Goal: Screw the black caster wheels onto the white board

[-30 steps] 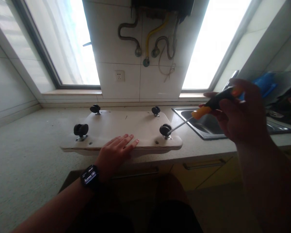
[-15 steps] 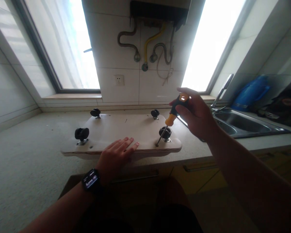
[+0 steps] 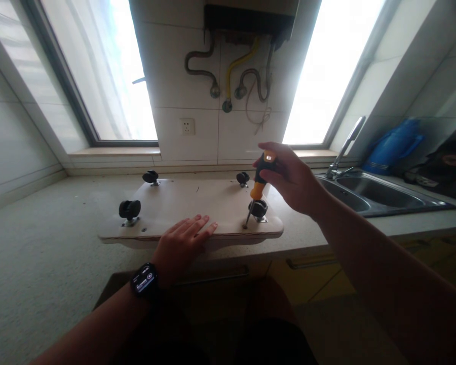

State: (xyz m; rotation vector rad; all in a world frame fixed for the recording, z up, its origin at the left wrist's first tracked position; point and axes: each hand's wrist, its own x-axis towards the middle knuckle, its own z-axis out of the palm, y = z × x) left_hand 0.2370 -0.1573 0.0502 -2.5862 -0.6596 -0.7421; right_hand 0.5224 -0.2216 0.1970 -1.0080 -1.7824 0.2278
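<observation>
A white board [image 3: 182,200] with rounded corners lies on the counter, black caster wheels standing up near its corners. The near left caster [image 3: 129,209] and near right caster [image 3: 259,208] sit on metal plates. My left hand [image 3: 186,238] rests flat on the board's front edge, fingers stretched out. My right hand [image 3: 289,175] is closed around the yellow and black handle of a screwdriver [image 3: 257,188]. Its tip meets a screw spot [image 3: 245,226] at the board's front right, left of the near right caster. Another screw [image 3: 144,229] shows at the front left.
The speckled counter [image 3: 61,243] runs under the board. A steel sink [image 3: 380,191] with a faucet [image 3: 347,144] is at the right, a blue container [image 3: 397,144] behind it. Pipes [image 3: 230,76] and a wall socket [image 3: 187,126] are on the tiled wall. Drawer handles [image 3: 311,263] line the front.
The screwdriver handle and my right hand have swung left, so the screwdriver stands more upright, its tip at the same spot. My left hand stays on the board.
</observation>
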